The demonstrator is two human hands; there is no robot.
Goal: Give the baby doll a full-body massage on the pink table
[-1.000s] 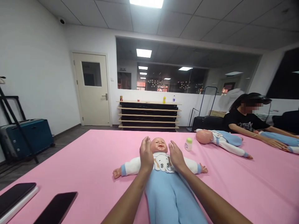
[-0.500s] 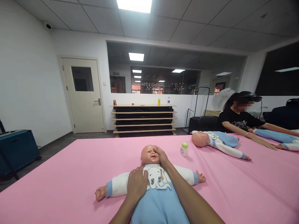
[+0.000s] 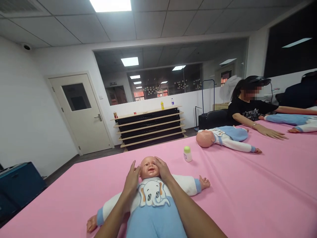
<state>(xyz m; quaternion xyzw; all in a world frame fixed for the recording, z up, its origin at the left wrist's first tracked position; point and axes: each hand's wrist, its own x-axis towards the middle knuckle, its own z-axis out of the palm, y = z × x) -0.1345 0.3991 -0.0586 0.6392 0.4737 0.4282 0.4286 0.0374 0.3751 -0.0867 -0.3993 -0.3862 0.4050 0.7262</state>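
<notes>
A baby doll (image 3: pixel 150 168) lies face up on the pink table cover, head away from me. It wears a blue and white suit with an elephant's face (image 3: pixel 153 194) on the chest, and its arms are spread. My left hand (image 3: pixel 132 178) is at the left side of the doll's head, fingers stretched and apart, pointing away from me. On the other side, my right hand (image 3: pixel 162 169) lies against the cheek and temple, its fingers extended along the head. Neither hand is closed round anything.
A small white jar with a green lid (image 3: pixel 187 154) stands beyond my right hand. Another doll (image 3: pixel 223 137) lies to the right, near a person (image 3: pixel 250 105) whose hand rests on the pink cover (image 3: pixel 247 185). Stacked shelves (image 3: pixel 148 125) stand behind the table.
My left hand has moved from the doll's chest and shoulder up beside its head. My right hand stays on the other side of the face. The view has tilted and shifted.
</notes>
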